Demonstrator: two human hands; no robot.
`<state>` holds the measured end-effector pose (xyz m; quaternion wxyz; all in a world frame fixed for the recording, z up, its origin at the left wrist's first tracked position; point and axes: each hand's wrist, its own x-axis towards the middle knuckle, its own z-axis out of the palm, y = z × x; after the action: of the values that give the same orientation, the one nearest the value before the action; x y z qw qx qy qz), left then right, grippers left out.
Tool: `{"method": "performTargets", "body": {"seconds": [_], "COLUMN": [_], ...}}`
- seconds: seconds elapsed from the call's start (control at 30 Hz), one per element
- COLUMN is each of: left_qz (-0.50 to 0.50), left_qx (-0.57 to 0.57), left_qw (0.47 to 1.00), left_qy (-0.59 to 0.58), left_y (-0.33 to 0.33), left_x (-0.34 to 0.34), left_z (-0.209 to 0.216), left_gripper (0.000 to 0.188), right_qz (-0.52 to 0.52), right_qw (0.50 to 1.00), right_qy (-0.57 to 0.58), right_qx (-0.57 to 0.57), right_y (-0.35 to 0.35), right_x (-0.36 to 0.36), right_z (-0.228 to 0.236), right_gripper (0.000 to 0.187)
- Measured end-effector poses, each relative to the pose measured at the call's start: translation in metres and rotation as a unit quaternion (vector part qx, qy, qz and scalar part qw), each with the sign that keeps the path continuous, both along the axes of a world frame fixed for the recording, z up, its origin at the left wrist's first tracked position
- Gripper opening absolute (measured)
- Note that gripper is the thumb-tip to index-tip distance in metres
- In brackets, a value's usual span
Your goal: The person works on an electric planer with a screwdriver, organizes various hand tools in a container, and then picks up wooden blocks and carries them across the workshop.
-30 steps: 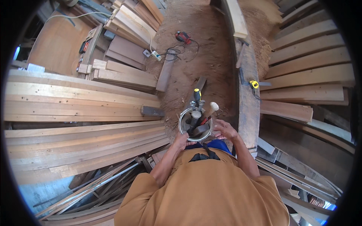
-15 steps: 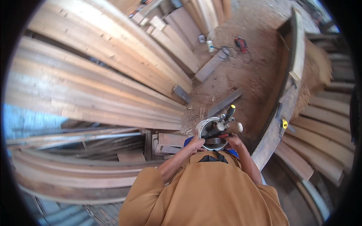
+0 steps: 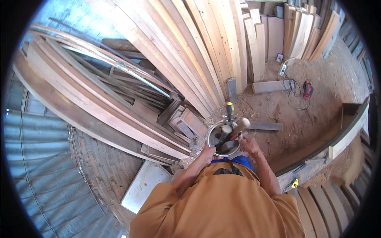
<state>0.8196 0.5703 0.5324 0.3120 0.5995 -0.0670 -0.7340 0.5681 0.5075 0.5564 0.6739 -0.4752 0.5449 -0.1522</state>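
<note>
A round, pale-rimmed bucket [image 3: 209, 137] is held close against my front, with several hand tools standing in it. My left hand [image 3: 207, 154] is closed on its near left rim. At the right rim is my right hand [image 3: 250, 146], fingers curled; what they grip there is hard to make out. A yellow-and-black handle [image 3: 230, 109] sticks up at the far side. Beside it lean a thick wooden handle [image 3: 241, 126] and a paler round-ended handle [image 3: 226, 130]. Something red [image 3: 234, 137] shows near my right fingers. The bucket's bottom is hidden.
Long planks [image 3: 186, 51] lean ahead and left. A power tool [image 3: 307, 90] with a cord and a power strip [image 3: 282, 70] lie on the dusty ground. A yellow tape measure [image 3: 295, 183] rests on the wooden beam [image 3: 307, 172] at right. A white panel [image 3: 146, 186] lies left.
My view has turned left, so the planks and floor things have shifted right in the picture. The bucket stays in front of me, and the handles in it lean differently.
</note>
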Motion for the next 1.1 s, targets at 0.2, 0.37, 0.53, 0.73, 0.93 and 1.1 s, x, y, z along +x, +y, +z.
{"method": "performTargets", "body": {"seconds": [0.2, 0.37, 0.53, 0.73, 0.93, 1.1], "left_qz": [0.184, 0.394, 0.449, 0.513, 0.577, 0.605], "left_qx": [0.014, -0.009, 0.003, 0.074, 0.050, 0.056], "left_qw": [0.979, 0.908, 0.891, 0.848, 0.808, 0.792], "left_qy": [0.087, 0.144, 0.067, 0.117, 0.104, 0.065], "left_y": [0.020, 0.025, 0.013, -0.036, -0.091, -0.129], "left_x": [0.049, 0.111, 0.180, 0.278, 0.359, 0.433], "left_z": [-0.022, -0.065, -0.111, -0.172, -0.244, -0.299], "left_gripper": [0.029, 0.033, 0.037, 0.043, 0.052, 0.051], "right_qz": [-0.041, 0.092, 0.127, 0.044, -0.008, 0.007], "right_qw": [0.995, 0.963, 0.947, 0.963, 0.945, 0.946], "right_qy": [0.096, 0.238, 0.279, 0.250, 0.235, 0.238], "right_qx": [-0.005, -0.088, -0.099, 0.093, 0.226, 0.219], "right_y": [-0.018, -0.011, 0.006, 0.033, 0.043, 0.046], "right_x": [-0.012, -0.028, -0.036, -0.032, -0.005, 0.003], "right_z": [-0.044, -0.075, -0.102, -0.138, -0.134, -0.142], "right_gripper": [0.042, 0.033, 0.036, 0.027, 0.025, 0.024]}}
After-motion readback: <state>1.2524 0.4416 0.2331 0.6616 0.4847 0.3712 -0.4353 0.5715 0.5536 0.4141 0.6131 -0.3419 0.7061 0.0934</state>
